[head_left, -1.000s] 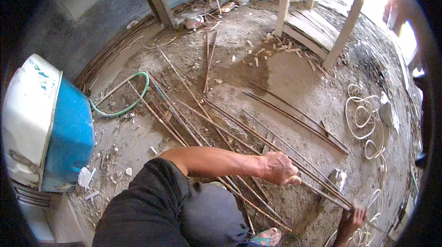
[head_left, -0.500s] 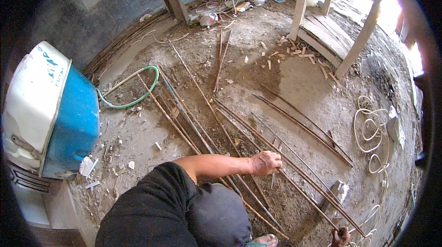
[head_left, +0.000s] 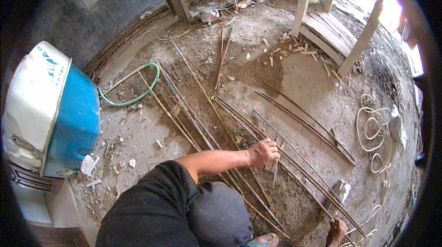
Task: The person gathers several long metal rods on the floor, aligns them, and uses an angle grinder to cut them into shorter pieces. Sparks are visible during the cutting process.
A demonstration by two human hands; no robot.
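Note:
My left hand [head_left: 264, 152] is closed round a long rusty steel rod [head_left: 298, 179], which slants across the ground from upper left to lower right. Toward the lower right, my right hand [head_left: 337, 232] has its fingers curled on the same rod's nearer stretch. Close alongside runs another brown rusty rod [head_left: 317, 187]. A thinner grey rod [head_left: 294, 149] lies just to the right of these. Under my left forearm pass several more rods [head_left: 202, 129], spread on the dirt. A pale block [head_left: 340, 191] sits under the rods near my right hand.
Two rusty rods [head_left: 306, 125] lie farther right, beside a loosely coiled pale cable [head_left: 368, 122]. A blue and white tub [head_left: 73, 118] stands at left, near a green hose loop [head_left: 147, 92]. Wood chips [head_left: 301, 49] litter the ground by a wooden frame [head_left: 322, 35].
My left hand has shifted slightly left and away from me. The right hand has come farther up into view along the rod.

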